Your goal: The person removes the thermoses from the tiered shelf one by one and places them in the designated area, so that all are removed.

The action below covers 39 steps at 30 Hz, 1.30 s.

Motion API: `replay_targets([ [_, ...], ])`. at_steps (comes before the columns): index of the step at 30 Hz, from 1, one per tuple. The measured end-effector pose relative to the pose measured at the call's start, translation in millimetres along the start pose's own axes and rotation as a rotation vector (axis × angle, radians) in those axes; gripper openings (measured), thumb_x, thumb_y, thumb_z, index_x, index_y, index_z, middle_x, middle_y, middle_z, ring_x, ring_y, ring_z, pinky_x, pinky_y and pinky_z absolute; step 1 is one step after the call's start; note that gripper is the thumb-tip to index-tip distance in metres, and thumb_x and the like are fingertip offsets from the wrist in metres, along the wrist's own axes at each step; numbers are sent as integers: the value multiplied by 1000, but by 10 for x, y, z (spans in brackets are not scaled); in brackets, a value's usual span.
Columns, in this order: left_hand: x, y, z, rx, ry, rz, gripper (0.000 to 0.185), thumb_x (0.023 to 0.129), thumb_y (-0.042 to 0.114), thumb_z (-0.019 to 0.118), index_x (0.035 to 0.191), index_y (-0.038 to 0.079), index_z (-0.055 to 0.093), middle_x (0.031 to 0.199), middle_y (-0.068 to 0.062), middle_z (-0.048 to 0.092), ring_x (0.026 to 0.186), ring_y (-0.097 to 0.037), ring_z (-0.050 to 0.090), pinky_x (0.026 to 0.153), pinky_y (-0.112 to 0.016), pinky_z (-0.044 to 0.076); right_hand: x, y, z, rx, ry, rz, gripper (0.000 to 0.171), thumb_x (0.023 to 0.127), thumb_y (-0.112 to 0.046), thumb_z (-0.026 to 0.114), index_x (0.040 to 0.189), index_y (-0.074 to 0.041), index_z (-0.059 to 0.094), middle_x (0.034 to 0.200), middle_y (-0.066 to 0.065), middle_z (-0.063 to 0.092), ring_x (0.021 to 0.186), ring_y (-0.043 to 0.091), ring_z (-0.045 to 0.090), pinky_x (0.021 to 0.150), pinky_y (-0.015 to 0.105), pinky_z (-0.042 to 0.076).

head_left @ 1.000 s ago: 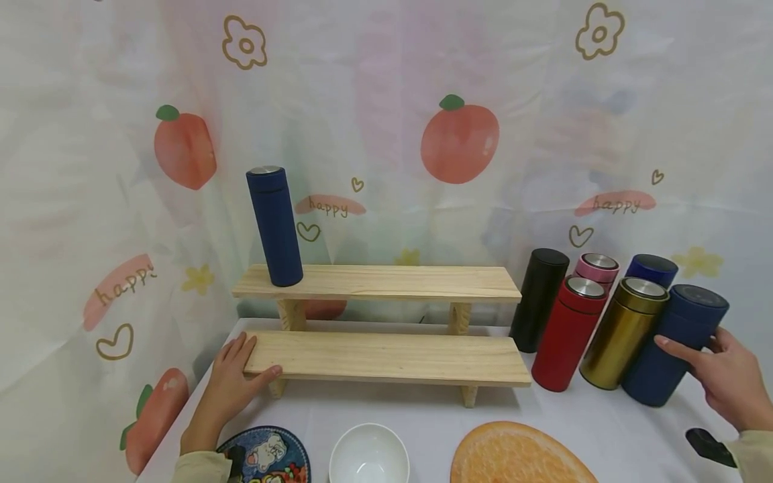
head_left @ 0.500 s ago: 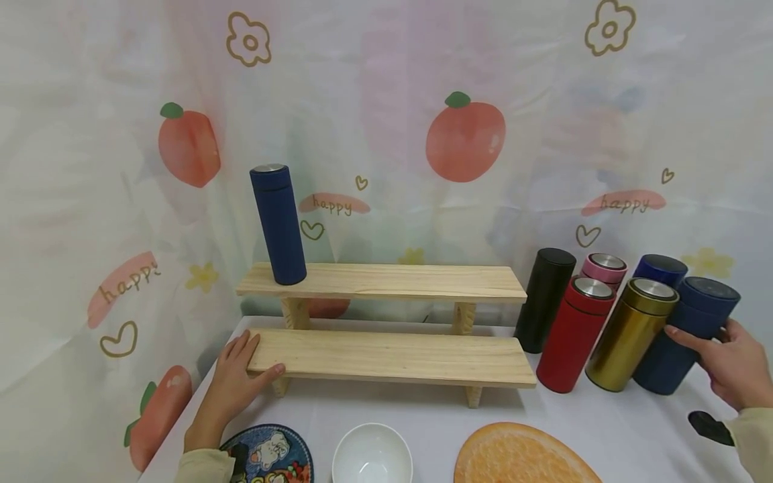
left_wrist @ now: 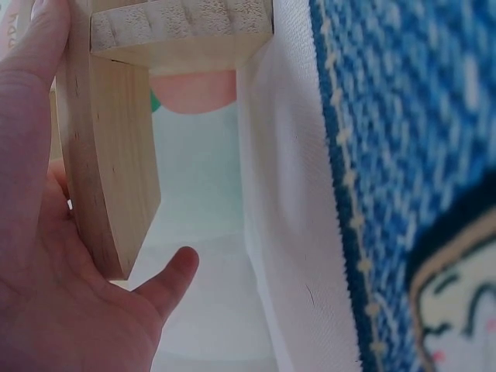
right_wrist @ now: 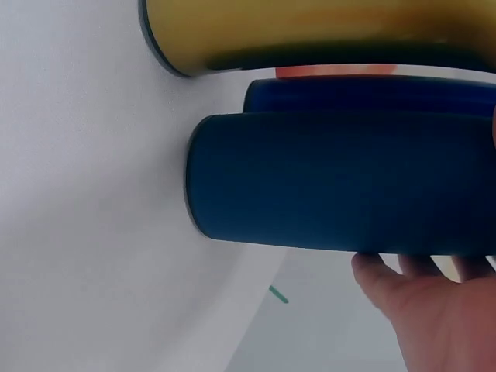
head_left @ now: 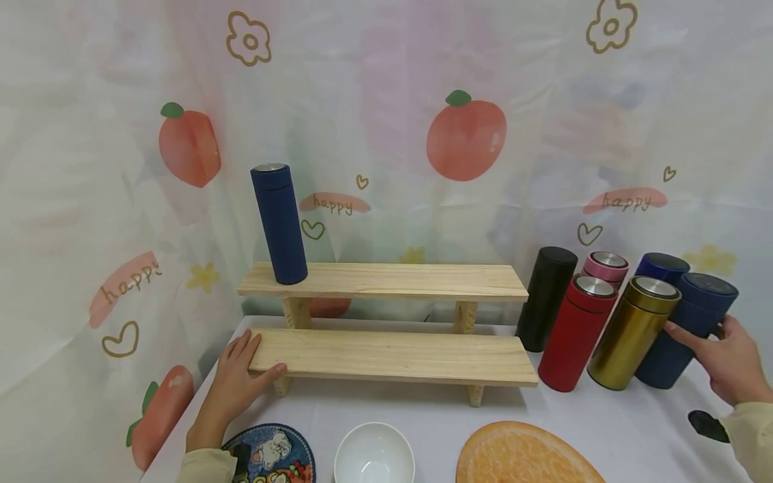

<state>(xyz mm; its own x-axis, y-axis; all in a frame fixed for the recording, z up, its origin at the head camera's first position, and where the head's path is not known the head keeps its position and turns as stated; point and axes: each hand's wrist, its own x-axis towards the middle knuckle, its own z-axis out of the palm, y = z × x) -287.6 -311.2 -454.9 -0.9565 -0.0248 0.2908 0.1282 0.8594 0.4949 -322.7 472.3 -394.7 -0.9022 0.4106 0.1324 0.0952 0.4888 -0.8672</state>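
Observation:
My right hand grips a dark blue flask at the right end of a cluster of flasks; it leans to the right. The right wrist view shows the fingers curled round the dark blue flask. Beside it stand a gold flask, a red flask, a black flask, a pink flask and another blue flask. My left hand rests on the left end of the lower wooden shelf, thumb against its front edge. A tall blue flask stands on the upper shelf.
Along the near edge of the white table lie a patterned blue plate, a white bowl and an orange-slice mat. A small black object lies near my right wrist. A printed curtain closes off the back and left.
My right hand has closed more firmly on the dark blue flask, which has risen a little and shifted to the right. The left hand has stayed on the shelf end.

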Motion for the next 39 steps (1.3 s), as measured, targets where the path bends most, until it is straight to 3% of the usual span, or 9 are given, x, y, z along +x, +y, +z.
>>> replay_targets([
  [11,-7,63,-30,3,-42,-47,106,94,63,71,163,-8,34,171,-33,21,156,-53,15,119,-74,21,-6,49,3,-21,14,-12,97,110,-33,59,163,12,-8,168,41,-8,149,69,3,110,81,16],
  [27,-8,65,-35,4,-27,-44,105,94,63,72,163,-8,35,171,-33,21,155,-54,15,118,-75,21,-141,-45,-16,-25,-24,-14,95,112,-33,54,160,15,-13,165,45,-8,148,70,4,112,79,15],
  [30,11,45,-29,6,-23,-33,105,94,62,72,162,-8,35,171,-33,21,155,-54,16,118,-75,22,-218,-177,6,68,38,-3,93,111,-31,52,163,10,-14,169,38,-11,154,61,-2,119,71,9],
  [34,24,43,-22,3,-25,-27,105,94,62,71,162,-9,35,171,-33,22,155,-54,16,118,-75,22,-387,-486,33,189,210,-13,90,109,-30,50,171,-9,-12,177,16,-15,162,33,-12,126,50,-1],
  [39,9,70,-29,-4,-45,-55,106,94,63,71,163,-8,33,172,-32,20,156,-52,15,119,-74,21,-577,-910,75,201,312,-164,83,110,-26,44,172,-22,-12,177,-8,-18,158,7,-19,121,29,-12],
])
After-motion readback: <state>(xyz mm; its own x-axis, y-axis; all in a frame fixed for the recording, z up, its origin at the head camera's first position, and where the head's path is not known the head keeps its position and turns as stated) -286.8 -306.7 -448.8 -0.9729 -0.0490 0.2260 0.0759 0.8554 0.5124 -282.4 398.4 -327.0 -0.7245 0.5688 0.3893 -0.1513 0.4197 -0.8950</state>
